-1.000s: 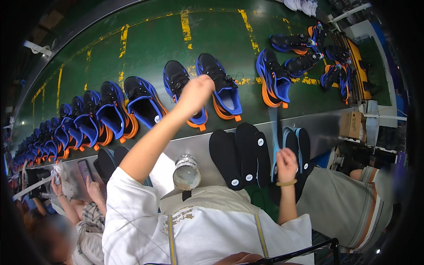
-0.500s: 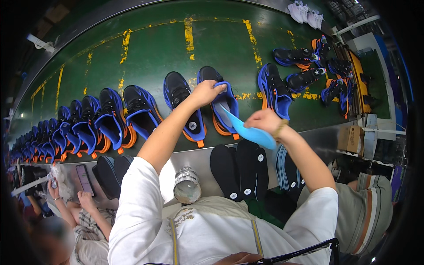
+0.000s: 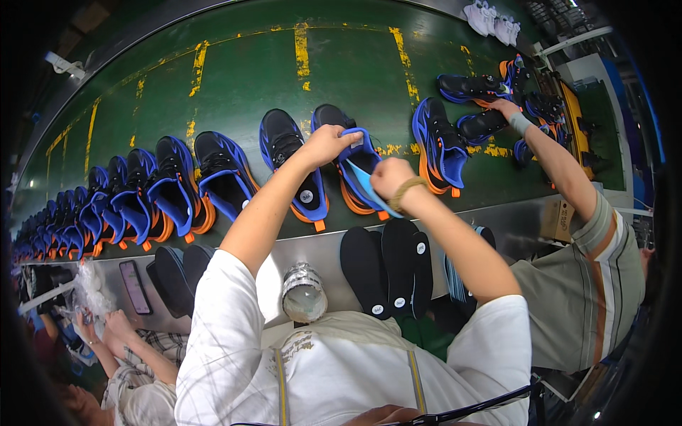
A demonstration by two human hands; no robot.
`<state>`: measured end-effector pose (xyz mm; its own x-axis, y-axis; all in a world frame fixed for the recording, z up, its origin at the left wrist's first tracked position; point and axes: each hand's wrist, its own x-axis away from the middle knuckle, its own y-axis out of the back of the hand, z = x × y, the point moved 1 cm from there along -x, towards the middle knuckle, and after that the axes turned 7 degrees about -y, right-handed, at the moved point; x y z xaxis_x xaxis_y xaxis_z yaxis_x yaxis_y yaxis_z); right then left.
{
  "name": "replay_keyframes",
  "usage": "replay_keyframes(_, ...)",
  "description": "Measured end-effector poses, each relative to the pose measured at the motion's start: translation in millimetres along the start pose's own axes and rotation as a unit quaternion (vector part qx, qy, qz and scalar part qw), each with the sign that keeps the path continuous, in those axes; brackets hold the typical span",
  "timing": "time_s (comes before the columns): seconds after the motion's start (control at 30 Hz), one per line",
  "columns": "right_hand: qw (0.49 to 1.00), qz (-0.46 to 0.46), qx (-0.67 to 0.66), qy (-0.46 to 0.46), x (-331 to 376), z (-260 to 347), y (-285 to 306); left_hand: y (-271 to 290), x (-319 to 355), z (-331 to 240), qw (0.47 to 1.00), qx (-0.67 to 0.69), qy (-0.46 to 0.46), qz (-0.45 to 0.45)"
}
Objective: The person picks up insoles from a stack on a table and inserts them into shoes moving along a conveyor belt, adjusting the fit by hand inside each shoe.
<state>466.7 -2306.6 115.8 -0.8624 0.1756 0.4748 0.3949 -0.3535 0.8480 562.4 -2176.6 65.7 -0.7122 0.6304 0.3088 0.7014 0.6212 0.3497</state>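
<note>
A black sneaker (image 3: 329, 116) with a blue lining and orange sole lies on the green table in front of me, toe pointing away. My left hand (image 3: 328, 144) pinches its tongue, pulling the opening wide. In my right hand (image 3: 393, 181) is a light blue insole (image 3: 364, 183), its front end inside the shoe and its heel end out past the rim. The right fingers are curled over the insole and partly hidden. Just left stands a matching sneaker (image 3: 280, 135) with a round white sticker on the insole inside it; another sneaker (image 3: 439, 142) is to the right.
A long row of sneakers (image 3: 170, 184) runs left along the table's near edge. Black insoles (image 3: 362, 266) and a foil-wrapped jar (image 3: 304, 292) sit on the metal ledge by me, with a phone (image 3: 135, 287) farther left. At right, a co-worker's arm (image 3: 561, 160) reaches over more sneakers.
My right hand has moved left and pushed the blue insole deeper into the sneaker. My left hand keeps its hold. A co-worker's arm has come in from the right onto the sneakers there.
</note>
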Motion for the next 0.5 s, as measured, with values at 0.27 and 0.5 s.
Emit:
replay_keyframes(0.27, 0.966, -0.203, 0.040, 0.158, 12.1, -7.3, -48.4, -1.6, 9.8, -12.0, 0.988, -0.121, -0.088, 0.019)
replay_keyframes(0.5, 0.988, 0.073, 0.134, -0.009, 14.3, -4.5, -23.2, -16.7, 15.6, -13.3, 0.990, -0.122, -0.038, -0.065)
